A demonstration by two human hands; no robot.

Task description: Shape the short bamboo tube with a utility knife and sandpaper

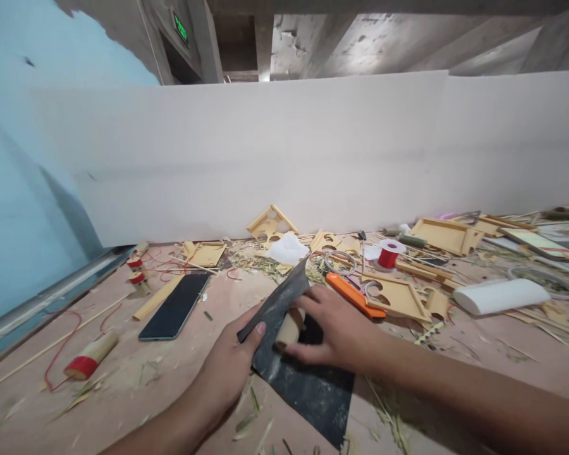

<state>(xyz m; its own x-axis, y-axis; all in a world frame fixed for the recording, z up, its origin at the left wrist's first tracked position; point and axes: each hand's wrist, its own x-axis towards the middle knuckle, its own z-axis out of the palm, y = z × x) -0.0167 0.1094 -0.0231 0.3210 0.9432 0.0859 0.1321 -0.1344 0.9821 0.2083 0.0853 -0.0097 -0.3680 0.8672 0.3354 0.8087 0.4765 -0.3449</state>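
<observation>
A dark, dusty sheet [308, 392] lies slanted across the work surface, its far left part bent upward. My left hand [239, 347] pinches that raised part, with the thumb on top. Over the sheet, my right hand [332, 328] has its fingers and thumb closed round a short, light brown bamboo tube [289, 328]. The tube is against the dark sheet, and part of it is hidden by my fingers.
A phone [175, 308] and a bamboo piece with a red end [92, 357] lie left. Beyond my hands are an orange cutter [353, 294], a red thread spool [389, 254] and wooden frames [396, 296]. A white roll [501, 297] lies right. Shavings are scattered about.
</observation>
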